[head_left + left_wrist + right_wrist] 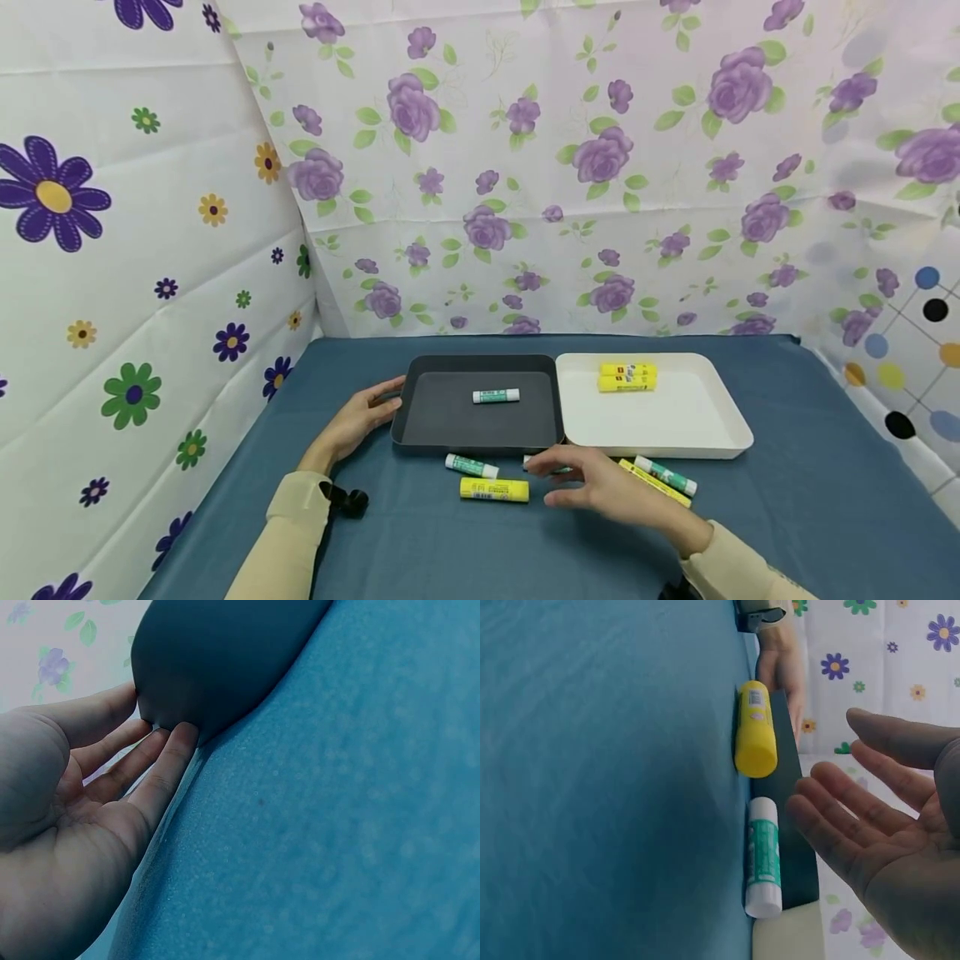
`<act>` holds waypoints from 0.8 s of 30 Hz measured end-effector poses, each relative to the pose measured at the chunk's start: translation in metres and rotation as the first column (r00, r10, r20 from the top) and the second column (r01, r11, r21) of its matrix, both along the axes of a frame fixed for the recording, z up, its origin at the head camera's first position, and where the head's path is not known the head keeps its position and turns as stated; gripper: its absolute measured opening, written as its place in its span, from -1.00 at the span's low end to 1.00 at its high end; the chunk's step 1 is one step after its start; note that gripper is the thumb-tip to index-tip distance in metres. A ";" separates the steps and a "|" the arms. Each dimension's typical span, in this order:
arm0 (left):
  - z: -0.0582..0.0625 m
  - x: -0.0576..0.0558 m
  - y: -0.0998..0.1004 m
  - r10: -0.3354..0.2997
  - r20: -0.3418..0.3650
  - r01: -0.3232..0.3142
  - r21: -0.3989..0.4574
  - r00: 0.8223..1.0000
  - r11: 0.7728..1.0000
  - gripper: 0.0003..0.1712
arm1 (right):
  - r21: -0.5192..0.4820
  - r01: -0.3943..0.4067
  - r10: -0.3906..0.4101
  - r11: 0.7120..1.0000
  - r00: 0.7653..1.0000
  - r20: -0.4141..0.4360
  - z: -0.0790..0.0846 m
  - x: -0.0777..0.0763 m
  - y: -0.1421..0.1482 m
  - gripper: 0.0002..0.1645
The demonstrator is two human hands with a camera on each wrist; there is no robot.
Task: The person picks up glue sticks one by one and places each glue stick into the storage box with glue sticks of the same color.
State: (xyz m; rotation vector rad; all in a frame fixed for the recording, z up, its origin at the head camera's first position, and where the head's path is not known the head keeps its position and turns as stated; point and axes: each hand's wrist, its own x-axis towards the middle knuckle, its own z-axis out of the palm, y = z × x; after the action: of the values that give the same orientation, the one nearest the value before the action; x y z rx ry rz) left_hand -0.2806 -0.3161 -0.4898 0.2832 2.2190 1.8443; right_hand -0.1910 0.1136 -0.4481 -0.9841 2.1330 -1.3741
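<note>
Right hand (600,487) hovers open over green stick (546,466), lower centre.
Stick lies sideways, long axis left-right, under the fingers, holding nothing. Left hand (360,421), fingers straight, touches black tray (420,417) edge.

Dark tray (420,421) left of & touching white tray (720,433); loose glue sticks (493,489) in front.

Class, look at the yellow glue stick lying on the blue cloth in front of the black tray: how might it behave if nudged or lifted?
The yellow glue stick lies on its side and looks round, so it would probably roll. It seems rigid and light, and likely an easy grasp for the open right hand.
</note>
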 end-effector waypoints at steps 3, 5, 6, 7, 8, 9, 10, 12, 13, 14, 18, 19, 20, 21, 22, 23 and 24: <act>-0.001 -0.001 0.000 -0.004 -0.001 0.004 -0.006 1.000 1.000 -0.34 | -0.008 0.016 -0.016 1.000 1.000 0.002 -0.003 0.002 -0.005 -0.45; -0.002 -0.002 0.000 -0.002 0.001 0.002 -0.008 1.000 1.000 -0.34 | -0.012 0.031 -0.031 0.999 1.000 0.001 -0.004 0.003 -0.008 -0.44; -0.003 -0.002 -0.001 -0.003 0.001 0.003 -0.009 1.000 1.000 -0.35 | -0.010 0.041 -0.041 0.999 0.999 -0.008 -0.004 0.003 -0.009 -0.45; -0.003 -0.002 -0.001 -0.002 0.002 0.002 -0.008 1.000 1.000 -0.35 | -0.010 0.051 -0.051 0.999 0.998 -0.020 -0.005 0.004 -0.011 -0.45; -0.003 -0.003 -0.001 -0.001 0.003 0.001 -0.007 1.000 1.000 -0.36 | -0.013 0.060 -0.060 0.998 0.998 -0.030 -0.005 0.004 -0.012 -0.46; -0.004 -0.003 -0.001 0.000 0.005 0.000 -0.006 1.000 1.000 -0.36 | -0.014 0.068 -0.069 0.998 0.997 -0.040 -0.006 0.004 -0.014 -0.46; -0.004 -0.003 -0.002 0.002 0.006 -0.002 -0.005 1.000 1.000 -0.36 | -0.018 0.075 -0.075 0.997 0.996 -0.043 -0.006 0.004 -0.015 -0.45; -0.004 -0.003 -0.003 0.004 0.008 -0.004 -0.004 1.000 1.000 -0.36 | -0.021 0.081 -0.082 0.996 0.996 -0.047 -0.008 0.003 -0.018 -0.46; -0.004 -0.003 -0.003 0.007 0.010 -0.007 -0.005 1.000 1.000 -0.36 | -0.023 0.081 -0.082 0.996 0.996 -0.042 -0.009 0.003 -0.020 -0.46; -0.004 -0.003 -0.003 0.006 0.009 -0.006 -0.005 1.000 1.000 -0.36 | -0.023 0.078 -0.079 0.997 0.996 -0.040 -0.010 0.003 -0.021 -0.45; -0.003 -0.003 -0.002 0.011 0.007 -0.011 -0.005 1.000 1.000 -0.36 | -0.017 0.067 -0.068 0.998 0.997 -0.026 -0.013 0.003 -0.027 -0.44; -0.003 -0.003 -0.002 0.011 0.006 -0.011 -0.006 1.000 1.000 -0.36 | -0.014 0.068 -0.068 0.998 0.997 -0.027 -0.014 0.003 -0.029 -0.44; -0.002 -0.002 -0.001 0.009 0.003 -0.009 -0.007 1.000 1.000 -0.36 | -0.011 0.068 -0.068 0.998 0.997 -0.029 -0.015 0.003 -0.030 -0.44; -0.002 -0.002 -0.001 0.009 0.002 -0.009 -0.008 1.000 1.000 -0.36 | -0.005 0.070 -0.070 0.998 0.997 -0.029 -0.015 0.003 -0.030 -0.44; -0.002 -0.002 -0.001 0.008 0.001 -0.008 -0.010 1.000 1.000 -0.36 | 0.003 0.072 -0.072 0.997 0.997 -0.036 -0.016 0.003 -0.031 -0.44; -0.002 -0.002 0.000 0.007 0.000 -0.007 -0.011 1.000 1.000 -0.36 | 0.011 0.073 -0.073 0.997 0.996 -0.044 -0.017 0.003 -0.032 -0.45; -0.002 -0.002 0.000 0.005 -0.001 -0.005 -0.012 1.000 1.000 -0.36 | 0.019 0.072 -0.071 0.997 0.996 -0.053 -0.018 0.002 -0.033 -0.45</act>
State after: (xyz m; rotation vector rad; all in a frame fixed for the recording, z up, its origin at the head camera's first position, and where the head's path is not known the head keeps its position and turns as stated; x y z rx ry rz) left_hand -0.2825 -0.3164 -0.4916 0.2770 2.2326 1.8334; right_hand -0.1886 0.0811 -0.4660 -0.9542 2.2369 -1.3705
